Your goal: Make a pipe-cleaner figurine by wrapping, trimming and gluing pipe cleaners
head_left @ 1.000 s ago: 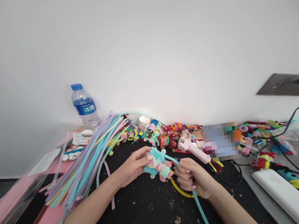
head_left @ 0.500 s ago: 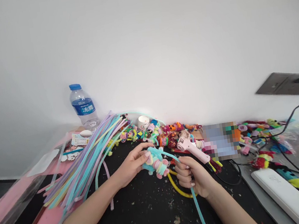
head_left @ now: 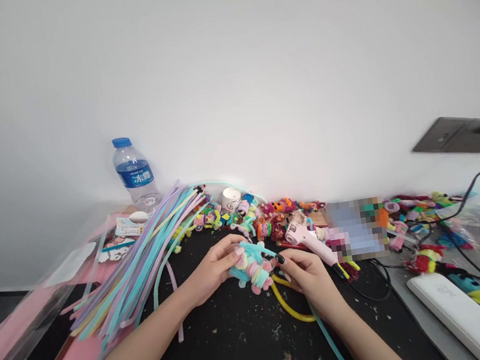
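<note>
black tabletop (head_left: 229, 350), middle, toward the back edge: your pastel pipe-cleaner figure (head_left: 251, 263) looks largely built, coils already wound on; the teal pipe cleaner (head_left: 331, 341) trailing to the front edge is still loose, so i'd judge wrapping isn't finished. left hand (head_left: 213, 267) has fingers closed round the figure's left side. right hand (head_left: 307, 273) touches its right side, fingertips pinching the teal strand just beside it.
</note>
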`<action>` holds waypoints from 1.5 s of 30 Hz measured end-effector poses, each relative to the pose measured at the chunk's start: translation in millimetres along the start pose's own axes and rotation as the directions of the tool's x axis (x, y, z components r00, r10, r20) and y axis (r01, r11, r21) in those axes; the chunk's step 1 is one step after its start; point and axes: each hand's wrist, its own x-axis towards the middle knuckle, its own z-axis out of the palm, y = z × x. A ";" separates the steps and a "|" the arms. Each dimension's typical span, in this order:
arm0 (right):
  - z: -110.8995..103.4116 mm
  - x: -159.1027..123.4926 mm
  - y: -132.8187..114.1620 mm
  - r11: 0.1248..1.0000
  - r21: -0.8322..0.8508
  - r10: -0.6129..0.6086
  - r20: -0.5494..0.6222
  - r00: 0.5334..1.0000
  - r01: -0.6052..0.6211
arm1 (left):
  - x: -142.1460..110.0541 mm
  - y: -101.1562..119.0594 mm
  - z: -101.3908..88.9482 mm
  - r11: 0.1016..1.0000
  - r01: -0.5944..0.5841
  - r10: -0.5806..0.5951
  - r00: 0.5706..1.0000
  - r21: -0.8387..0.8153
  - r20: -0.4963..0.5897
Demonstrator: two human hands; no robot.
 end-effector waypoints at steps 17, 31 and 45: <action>0.2 -2.0 2.1 0.999 -0.016 -0.048 -0.096 0.994 0.047 | -1.2 -1.2 -0.1 0.996 0.051 -0.048 0.997 -0.068 0.055; 0.1 -1.7 0.5 0.995 -0.087 -0.047 -0.046 0.998 0.042 | -2.4 1.6 0.1 0.997 0.031 -0.029 0.999 -0.075 0.023; -0.8 0.0 0.4 0.993 -0.106 -0.053 -0.023 0.998 0.051 | -2.2 2.9 2.4 0.995 0.003 -0.002 1.000 -0.101 0.016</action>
